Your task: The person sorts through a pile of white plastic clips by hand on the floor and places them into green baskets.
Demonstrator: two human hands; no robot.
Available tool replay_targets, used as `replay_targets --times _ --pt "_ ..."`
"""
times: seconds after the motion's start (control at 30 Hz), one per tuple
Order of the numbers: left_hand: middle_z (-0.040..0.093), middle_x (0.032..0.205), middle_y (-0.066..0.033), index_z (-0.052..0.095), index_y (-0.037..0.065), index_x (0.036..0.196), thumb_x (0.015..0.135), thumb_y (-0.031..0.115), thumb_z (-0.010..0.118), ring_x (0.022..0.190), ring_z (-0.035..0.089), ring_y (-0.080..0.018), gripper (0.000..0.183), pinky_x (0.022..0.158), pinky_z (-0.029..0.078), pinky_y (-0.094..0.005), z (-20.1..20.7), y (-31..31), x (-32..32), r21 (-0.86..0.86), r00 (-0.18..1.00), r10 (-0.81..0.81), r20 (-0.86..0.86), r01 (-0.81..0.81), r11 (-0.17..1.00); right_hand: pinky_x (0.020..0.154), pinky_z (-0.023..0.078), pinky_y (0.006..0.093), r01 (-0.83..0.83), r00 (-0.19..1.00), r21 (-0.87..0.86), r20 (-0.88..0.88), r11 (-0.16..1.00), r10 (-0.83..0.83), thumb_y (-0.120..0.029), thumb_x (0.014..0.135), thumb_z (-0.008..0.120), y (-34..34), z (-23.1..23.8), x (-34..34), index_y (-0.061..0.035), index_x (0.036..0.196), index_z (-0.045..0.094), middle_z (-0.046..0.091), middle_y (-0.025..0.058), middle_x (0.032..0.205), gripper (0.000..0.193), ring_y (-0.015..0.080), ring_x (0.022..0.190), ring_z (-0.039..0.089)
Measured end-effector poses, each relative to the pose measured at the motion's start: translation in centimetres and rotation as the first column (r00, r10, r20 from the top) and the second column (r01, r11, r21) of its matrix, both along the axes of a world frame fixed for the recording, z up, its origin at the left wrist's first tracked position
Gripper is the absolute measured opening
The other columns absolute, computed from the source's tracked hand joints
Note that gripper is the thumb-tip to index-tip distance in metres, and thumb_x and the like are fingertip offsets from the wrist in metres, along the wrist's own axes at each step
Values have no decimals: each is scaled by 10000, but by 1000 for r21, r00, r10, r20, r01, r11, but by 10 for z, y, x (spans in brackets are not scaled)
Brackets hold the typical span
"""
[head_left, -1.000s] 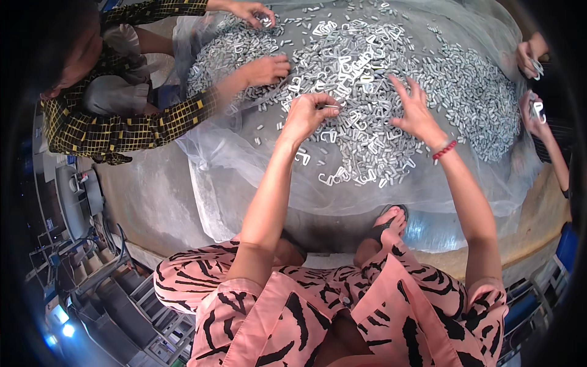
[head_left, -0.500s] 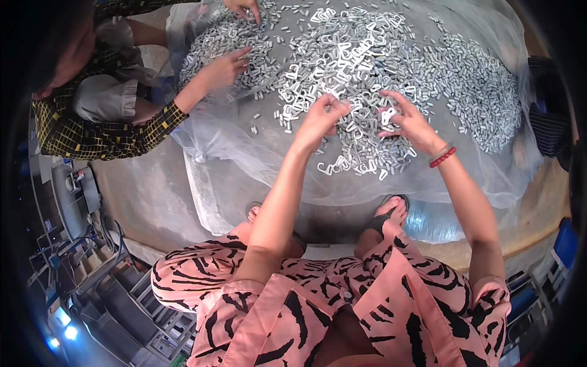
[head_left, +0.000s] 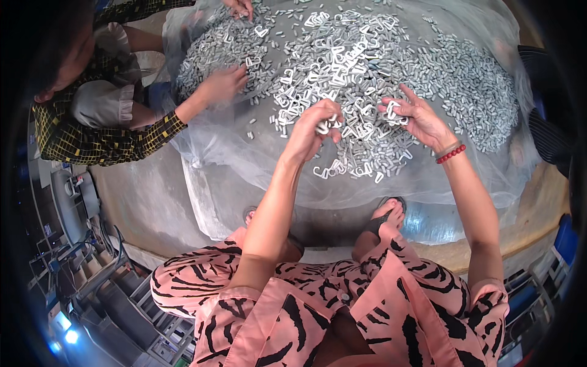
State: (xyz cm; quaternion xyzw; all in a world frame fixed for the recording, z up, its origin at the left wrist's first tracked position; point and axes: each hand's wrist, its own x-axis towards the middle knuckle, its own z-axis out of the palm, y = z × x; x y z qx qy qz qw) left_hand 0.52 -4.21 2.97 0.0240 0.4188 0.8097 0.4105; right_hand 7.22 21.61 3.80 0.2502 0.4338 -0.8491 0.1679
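A heap of bright metal hooks [head_left: 351,61] and small grey cylindrical pieces [head_left: 477,92] is spread over a clear plastic sheet [head_left: 257,168]. My left hand [head_left: 310,128] is curled above the heap's near left side, closed on a few pale metal hooks [head_left: 327,125] that show at its fingertips. To the right, my right hand [head_left: 422,122] pinches several hooks [head_left: 392,113] between thumb and fingers, its palm partly turned up. A red bead bracelet circles that wrist. Loose hooks [head_left: 330,170] lie nearest me, below my hands.
On the left a co-worker in a black and yellow checked sleeve [head_left: 147,137] reaches both hands into a pile of grey pieces [head_left: 205,55]. Another person's dark striped clothing [head_left: 550,140] shows at the right edge. My sandalled foot [head_left: 388,217] is beside the sheet.
My left hand has drawn slightly toward me and now has hooks in its fingers. My right hand has turned more palm-up, still gripping hooks. The co-worker's nearer hand has shifted toward me, blurred.
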Motion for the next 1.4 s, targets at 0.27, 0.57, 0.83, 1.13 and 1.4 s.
replay_targets --times 0.27,0.57,0.83,1.13,1.4 --pt "585 885 -100 497 14 1163 793 81 530 795 595 -175 378 536 494 -286 1 35 -1 -34 990 -125 66 128 991 851 462 278 -207 978 625 106 752 181 106 737 517 7 -25 1 34 1358 336 484 183 1201 650 227 964 576" --pt "472 1044 -170 540 -8 924 701 188 732 966 527 -357 354 704 506 -453 -35 82 12 -788 163 -836 -524 -465 403 702 539 290 20 989 219 136 976 -50 7 817 596 20 -21 12 21 1141 566 608 72 925 325 156 782 613" --pt "577 710 -125 513 47 860 763 76 523 606 555 -250 102 501 460 -328 -23 39 -3 -682 590 -427 -685 -313 661 933 404 390 3 846 999 26 -53 533 -91 675 747 -15 -52 31 -129 1295 463 407 200 1135 683 343 1073 444" --pt "561 841 -123 497 44 1176 729 -6 447 650 518 -177 452 391 361 -212 13 32 0 -80 989 59 138 -48 996 636 514 301 -193 898 850 -49 491 438 -136 828 622 -7 -41 17 -32 978 638 582 41 905 183 136 828 583" --pt "527 950 -137 609 74 963 709 265 730 862 577 -323 340 701 481 -455 -31 75 17 -766 150 -812 -564 -462 447 753 541 413 -46 977 -62 207 997 58 -244 880 546 32 -44 29 -81 949 563 564 -2 878 178 122 865 561"
